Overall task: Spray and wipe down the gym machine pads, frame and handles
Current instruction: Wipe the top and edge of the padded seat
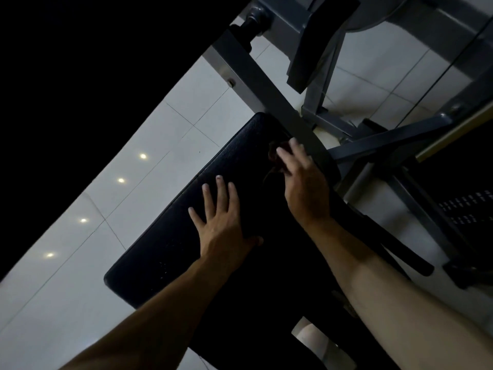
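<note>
A black padded seat (184, 231) of the gym machine fills the middle of the head view. My left hand (221, 222) lies flat on the pad with its fingers spread. My right hand (301, 174) is at the pad's far corner and presses a dark cloth (274, 156) onto it, fingers mostly straight over the cloth. A grey frame bar (256, 84) runs diagonally just beyond the right hand. No spray bottle is in view.
More grey frame tubes (386, 140) and a dark lever pad (314, 49) stand at the upper right. White tiled floor (112, 198) with light reflections lies to the left. A perforated black panel (464, 206) is at the right edge.
</note>
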{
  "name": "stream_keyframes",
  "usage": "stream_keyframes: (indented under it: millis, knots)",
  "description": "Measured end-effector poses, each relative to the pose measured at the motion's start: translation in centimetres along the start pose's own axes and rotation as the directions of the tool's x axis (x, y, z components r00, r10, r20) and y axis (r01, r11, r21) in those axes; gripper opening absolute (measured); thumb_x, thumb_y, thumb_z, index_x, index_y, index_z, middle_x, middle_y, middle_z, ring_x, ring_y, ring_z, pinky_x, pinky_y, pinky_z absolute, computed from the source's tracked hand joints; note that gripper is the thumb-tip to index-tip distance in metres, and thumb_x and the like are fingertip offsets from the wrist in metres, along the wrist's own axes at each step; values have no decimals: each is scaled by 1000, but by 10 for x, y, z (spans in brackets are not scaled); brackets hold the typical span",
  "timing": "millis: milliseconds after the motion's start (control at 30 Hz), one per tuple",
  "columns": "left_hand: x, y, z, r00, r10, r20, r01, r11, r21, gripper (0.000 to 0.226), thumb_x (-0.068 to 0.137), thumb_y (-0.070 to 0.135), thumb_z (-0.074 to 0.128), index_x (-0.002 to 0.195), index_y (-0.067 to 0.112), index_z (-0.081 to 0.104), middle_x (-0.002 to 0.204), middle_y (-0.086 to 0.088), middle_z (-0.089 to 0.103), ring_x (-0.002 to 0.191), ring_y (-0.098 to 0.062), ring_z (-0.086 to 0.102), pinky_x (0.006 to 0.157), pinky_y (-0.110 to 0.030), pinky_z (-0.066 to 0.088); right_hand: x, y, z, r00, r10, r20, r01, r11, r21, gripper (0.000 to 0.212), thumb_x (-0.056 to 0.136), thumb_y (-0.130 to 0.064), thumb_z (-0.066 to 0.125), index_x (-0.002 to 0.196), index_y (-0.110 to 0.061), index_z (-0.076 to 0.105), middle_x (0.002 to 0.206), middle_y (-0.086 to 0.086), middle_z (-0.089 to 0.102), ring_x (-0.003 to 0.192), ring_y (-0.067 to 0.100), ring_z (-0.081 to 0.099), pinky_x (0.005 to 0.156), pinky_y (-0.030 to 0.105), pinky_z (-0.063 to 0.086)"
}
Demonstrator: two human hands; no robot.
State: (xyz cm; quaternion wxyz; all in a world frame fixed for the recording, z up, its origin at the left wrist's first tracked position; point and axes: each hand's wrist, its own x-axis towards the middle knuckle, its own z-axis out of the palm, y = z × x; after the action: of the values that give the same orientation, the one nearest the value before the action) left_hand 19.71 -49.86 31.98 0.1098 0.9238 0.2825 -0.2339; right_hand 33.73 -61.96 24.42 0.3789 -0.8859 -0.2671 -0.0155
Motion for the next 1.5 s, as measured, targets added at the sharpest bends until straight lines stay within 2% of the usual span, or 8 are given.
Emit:
stream_keyframes:
  millis: [167, 367, 533, 700, 900, 1033, 1267, 1500]
  knots:
    - [3, 7, 3, 998, -41, 56, 37, 997, 64, 153, 64, 73, 81, 156, 21, -30, 152, 0, -54, 142, -31, -47, 117, -74, -7, -50, -21, 17, 1000, -7, -20, 7, 1000, 9, 57, 101, -6, 63, 154, -15, 46, 166, 15, 32, 155, 31, 28, 124, 50, 30]
    - [3, 11, 2, 995, -58, 77, 51, 995, 83, 152, 67, 67, 83, 155, 18, -31, 151, -3, -55, 141, -34, -46, 116, -76, -7, -75, 3, -6, 982, -159, 103, 169, 981, -97, 47, 106, -30, 43, 152, -23, 51, 166, 7, 36, 157, 33, 21, 126, 53, 21]
    - [4, 12, 3, 996, -52, 75, 45, 995, 94, 151, 68, 64, 84, 155, 18, -31, 152, -3, -54, 141, -35, -46, 115, -77, -5, -13, 2, 7, 999, 43, -3, -43, 999, -27, 67, 94, -2, 41, 159, -17, 39, 168, 10, 30, 157, 36, 20, 128, 50, 18]
    - [1, 12, 1, 997, -50, 59, 46, 996, 74, 153, 66, 65, 85, 156, 19, -29, 153, -1, -52, 143, -34, -44, 117, -75, -5, -106, -3, -2, 975, -167, 145, 175, 984, -43, 49, 104, -21, 53, 152, -20, 51, 167, 8, 33, 157, 31, 24, 125, 52, 26]
    - [3, 15, 5, 998, -47, 50, 45, 998, 46, 153, 66, 56, 90, 157, 16, -26, 153, -2, -53, 143, -37, -44, 115, -78, -2, -146, 28, -38, 953, 303, 22, -303, 952, 44, 61, 100, -22, 41, 160, -22, 36, 173, 0, 18, 160, 24, 12, 125, 61, 20]
    - [3, 19, 9, 999, -46, 13, 45, 998, 42, 153, 64, 57, 90, 158, 12, -21, 156, -6, -48, 145, -40, -40, 114, -79, 3, -112, -6, -8, 958, 284, -35, -284, 959, 11, 66, 101, -49, 48, 159, -19, 40, 172, 10, 19, 159, 32, 12, 128, 52, 15]
    - [1, 46, 23, 996, 88, -34, -85, 993, 87, 155, 54, 80, 80, 160, 20, -17, 162, -1, -40, 148, -35, -37, 115, -77, -3, -60, 25, 2, 998, 43, -42, -47, 993, -112, 49, 105, -28, 47, 151, -13, 51, 165, 15, 34, 155, 36, 25, 124, 51, 27]
    - [2, 69, 40, 987, 155, 28, -158, 962, 223, 156, 57, 67, 87, 160, 18, -19, 162, -5, -40, 148, -39, -37, 112, -81, 7, -140, 49, -21, 885, 436, -165, -437, 899, 32, 47, 108, -27, 46, 154, -18, 48, 165, 10, 36, 155, 30, 27, 121, 58, 28]
